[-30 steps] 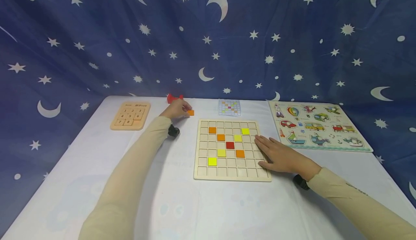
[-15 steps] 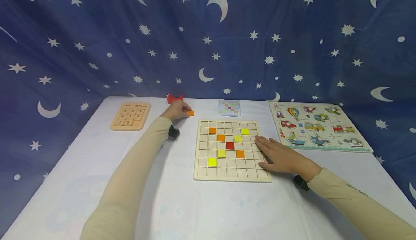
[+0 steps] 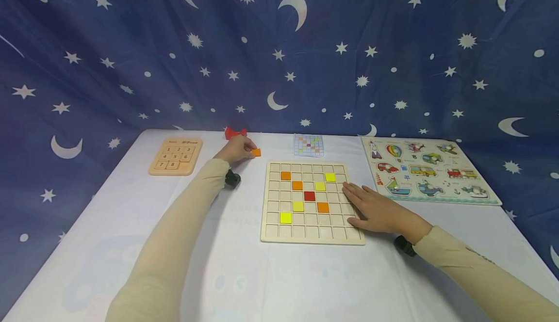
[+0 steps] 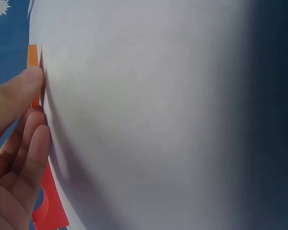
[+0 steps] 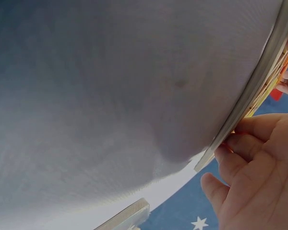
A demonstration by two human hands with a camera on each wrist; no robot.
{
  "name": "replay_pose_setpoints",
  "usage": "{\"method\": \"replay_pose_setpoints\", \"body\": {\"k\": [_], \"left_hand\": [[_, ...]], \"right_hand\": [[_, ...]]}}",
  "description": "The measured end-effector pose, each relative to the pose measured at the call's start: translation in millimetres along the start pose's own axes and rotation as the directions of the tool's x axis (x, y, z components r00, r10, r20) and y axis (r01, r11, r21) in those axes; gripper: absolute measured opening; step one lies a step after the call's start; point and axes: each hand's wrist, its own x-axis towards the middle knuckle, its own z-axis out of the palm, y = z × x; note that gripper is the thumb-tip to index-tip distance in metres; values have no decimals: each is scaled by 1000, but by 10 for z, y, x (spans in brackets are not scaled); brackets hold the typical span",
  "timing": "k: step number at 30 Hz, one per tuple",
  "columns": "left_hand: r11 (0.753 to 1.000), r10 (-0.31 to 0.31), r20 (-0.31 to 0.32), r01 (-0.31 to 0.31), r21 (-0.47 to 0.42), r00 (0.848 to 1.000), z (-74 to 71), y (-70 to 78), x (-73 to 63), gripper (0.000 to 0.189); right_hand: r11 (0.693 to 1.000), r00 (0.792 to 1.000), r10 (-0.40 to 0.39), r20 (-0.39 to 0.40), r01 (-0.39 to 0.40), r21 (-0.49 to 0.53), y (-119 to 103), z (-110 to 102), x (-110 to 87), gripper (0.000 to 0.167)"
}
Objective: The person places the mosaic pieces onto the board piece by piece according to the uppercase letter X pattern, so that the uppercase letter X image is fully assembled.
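At the back of the table, left of centre, my left hand pinches a small square orange tile by its edge. The left wrist view has the thumb on one face of that orange tile, the other fingers behind it, close over the white cloth. In the middle lies a wooden grid board. Orange, yellow and bright yellow tiles form two crossing diagonals on it, with a red tile where they meet. My right hand lies with extended fingers on the board's right edge.
Behind the left hand sits a red object with a cutout. A small printed pattern card lies behind the board. To the left is a wooden number puzzle; at the right, a vehicle picture puzzle. A starry blue curtain hangs behind.
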Motion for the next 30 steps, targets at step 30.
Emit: {"method": "replay_pose_setpoints", "body": {"k": [30], "left_hand": [[974,214,41,-210,-84,976,176,585,-284,27]], "right_hand": [[1000,1000,0,12,0,-3,28,21,11,77]]}}
